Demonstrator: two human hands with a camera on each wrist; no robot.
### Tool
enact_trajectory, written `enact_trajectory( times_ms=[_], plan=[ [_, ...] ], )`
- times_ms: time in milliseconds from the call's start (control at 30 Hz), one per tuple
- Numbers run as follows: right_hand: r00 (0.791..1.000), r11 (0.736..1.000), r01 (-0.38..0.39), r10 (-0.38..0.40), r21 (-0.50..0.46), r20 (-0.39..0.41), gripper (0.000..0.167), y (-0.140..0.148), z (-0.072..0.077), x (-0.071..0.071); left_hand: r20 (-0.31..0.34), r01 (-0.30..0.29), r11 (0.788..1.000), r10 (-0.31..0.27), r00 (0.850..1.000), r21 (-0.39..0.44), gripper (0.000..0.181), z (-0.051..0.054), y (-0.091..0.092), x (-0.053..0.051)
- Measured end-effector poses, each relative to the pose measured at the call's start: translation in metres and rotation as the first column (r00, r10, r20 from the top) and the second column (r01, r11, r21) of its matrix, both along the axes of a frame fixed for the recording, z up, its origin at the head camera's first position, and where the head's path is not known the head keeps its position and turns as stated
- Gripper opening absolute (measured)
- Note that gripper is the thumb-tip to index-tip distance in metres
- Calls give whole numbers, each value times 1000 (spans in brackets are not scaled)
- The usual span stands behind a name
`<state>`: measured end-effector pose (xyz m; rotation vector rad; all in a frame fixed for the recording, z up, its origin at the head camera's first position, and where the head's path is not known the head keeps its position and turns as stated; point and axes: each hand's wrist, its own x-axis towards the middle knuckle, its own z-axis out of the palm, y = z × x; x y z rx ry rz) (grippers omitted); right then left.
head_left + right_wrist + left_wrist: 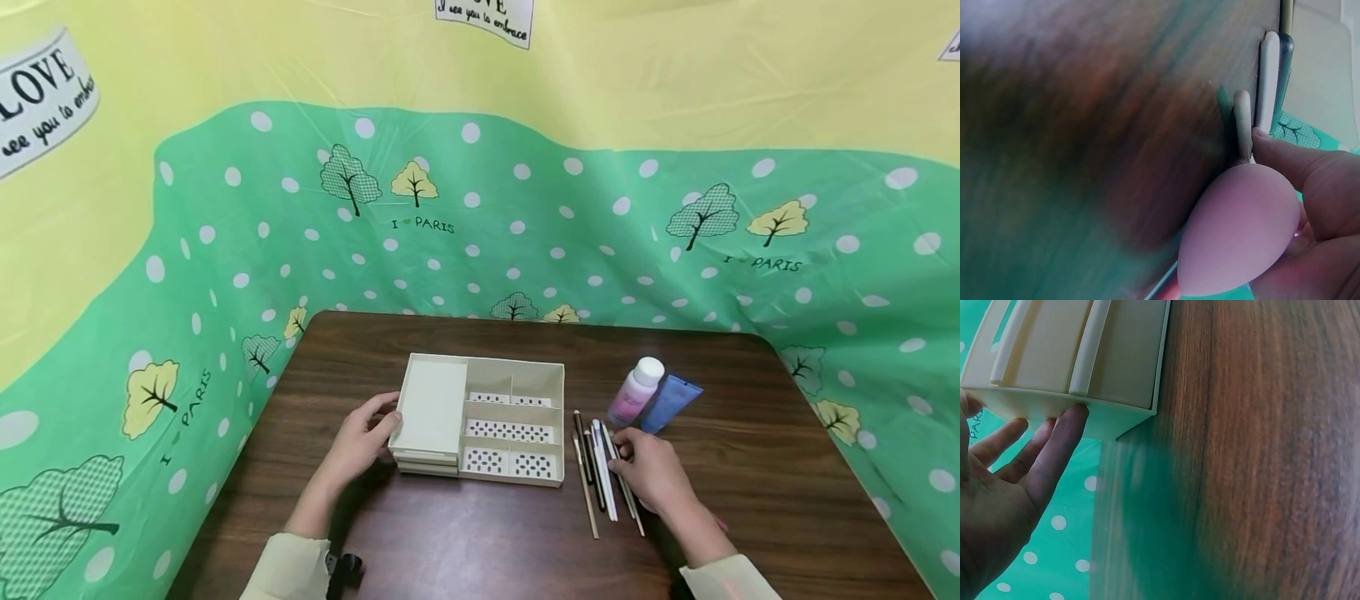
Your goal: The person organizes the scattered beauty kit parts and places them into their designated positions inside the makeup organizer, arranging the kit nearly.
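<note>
Slim pen-like sticks (606, 479), white, dark and wood-toned, lie in a loose row on a brown table (487, 542), just right of a cream divided box (431, 408), as a person's right hand (655, 471) reaches them from the outer side. Its fingers are bent, with thumb and fingertips at the row's right edge; the head view shows contact, but whether any stick is truly pinched cannot be told. In the right wrist view, a fingertip touches a white stick, while a pink, egg-shaped sponge (1241, 231) fills the foreground and hides part of the hand. At the box's far side, the left hand (365, 437) rests with fingers fairly straight and slightly spread, tips against the side wall, gripping no stick. Beyond the row stand a pink-and-white bottle (636, 390) and, just beside it, a blue tube (670, 403). Taking hold of the sticks seems the step in hand; it calls for a light pinch near mid-length and a straight lift, since they lie close and could roll or drag their neighbours. Light left-hand contact should keep the box from sliding; knuckles are best kept clear of the bottle.
</note>
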<state>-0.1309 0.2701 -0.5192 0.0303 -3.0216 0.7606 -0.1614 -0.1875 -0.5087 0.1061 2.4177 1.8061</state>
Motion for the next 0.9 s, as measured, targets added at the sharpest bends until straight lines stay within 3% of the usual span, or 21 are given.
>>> enact_trajectory(
  times_ms=[500, 600, 800, 900],
  plan=[
    [1000, 998, 19, -18, -65, 16, 31, -1, 0, 1, 12, -24, 1000, 24, 1000, -14, 40, -3, 2, 0],
    [1000, 998, 11, -11, -62, -8, 29, -1, 3, 1, 12, -32, 999, 32, 999, -32, 40, 2, 5, 3],
    [998, 997, 17, -21, -70, -54, 26, -1, 13, -1, -21, -31, 998, 30, 999, -47, 39, 25, 10, 14],
    [998, 996, 19, -24, -85, -51, 24, -2, 18, -3, -36, -33, 998, 31, 999, -52, 39, 31, 11, 16]
  ],
)
